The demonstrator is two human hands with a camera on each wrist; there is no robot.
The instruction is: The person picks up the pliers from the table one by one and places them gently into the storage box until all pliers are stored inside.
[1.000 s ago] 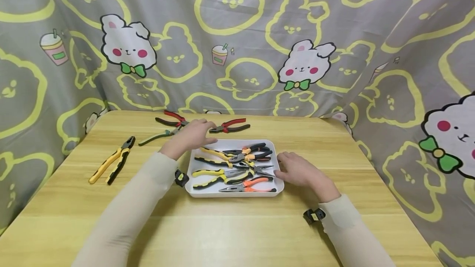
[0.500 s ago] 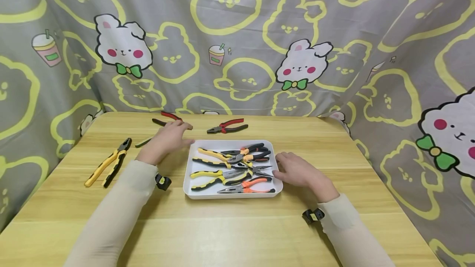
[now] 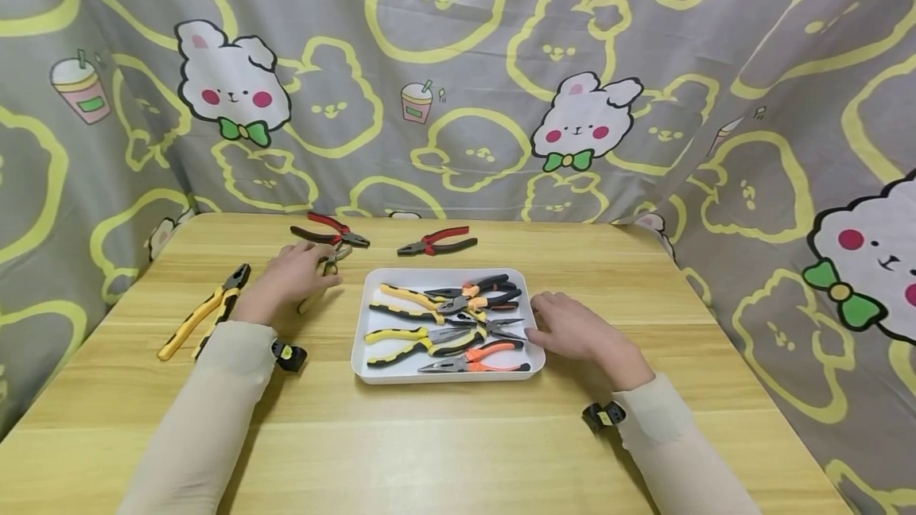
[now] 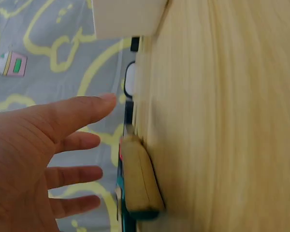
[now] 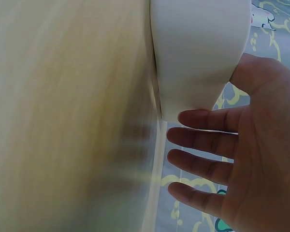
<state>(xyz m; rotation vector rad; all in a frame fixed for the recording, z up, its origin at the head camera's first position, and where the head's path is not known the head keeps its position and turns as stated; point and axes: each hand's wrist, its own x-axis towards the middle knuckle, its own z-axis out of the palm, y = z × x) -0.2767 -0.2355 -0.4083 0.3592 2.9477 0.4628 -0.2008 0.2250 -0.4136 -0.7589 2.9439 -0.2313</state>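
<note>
My left hand [image 3: 288,280] is over a pair of pliers [image 3: 335,257] with green-tan handles, mostly hidden under the hand in the head view. In the left wrist view, thumb and fingers are extended and apart, beside the pliers' tan and teal handle [image 4: 142,179]. A white tray [image 3: 361,368] at the middle of the table bears several pliers with yellow-black and orange-black handles. At the tray's right side is my right hand [image 3: 576,328]; its thumb and index finger are right at the wall [image 5: 198,58], the other fingers extended below.
Two red-and-black pliers lie at the back, one pair [image 3: 336,233] behind my left hand and the other pair [image 3: 438,242] behind the tray. Large yellow-and-black pliers [image 3: 203,312] are left of my left forearm. A patterned curtain [image 3: 458,46] surrounds the wooden table [image 3: 444,451].
My left hand has moved left and toward me, from behind the tray's back left corner to the green-tan pliers. The red-and-black pliers behind it have come into view. My right hand stays at the tray.
</note>
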